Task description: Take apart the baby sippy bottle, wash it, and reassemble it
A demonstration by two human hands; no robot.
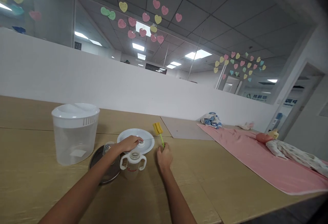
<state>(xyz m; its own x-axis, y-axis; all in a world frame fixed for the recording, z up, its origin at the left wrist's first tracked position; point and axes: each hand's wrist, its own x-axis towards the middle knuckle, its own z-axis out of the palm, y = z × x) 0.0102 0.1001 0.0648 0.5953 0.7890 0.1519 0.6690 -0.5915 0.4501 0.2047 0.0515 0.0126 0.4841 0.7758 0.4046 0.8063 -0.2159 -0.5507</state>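
My right hand point(164, 155) grips the green handle of a bottle brush with a yellow sponge head point(158, 128), held upright just right of the white plate. My left hand point(130, 143) reaches over the white plate point(148, 145), its fingers closed at a small whitish piece that I cannot make out. A thin line runs from those fingertips toward the right. In front of the plate stands a clear baby bottle point(132, 162) with two white handles and an open top. Behind my left forearm, a clear cup-like piece point(108, 147) rests in a dark round tray point(104, 178).
A clear plastic bin with a white lid point(74, 133) stands on the left of the brown table point(194, 196). To the right lies a pink cloth point(246, 152) with a doll point(282, 149) on it. A blue-and-white cloth point(211, 120) lies by the wall.
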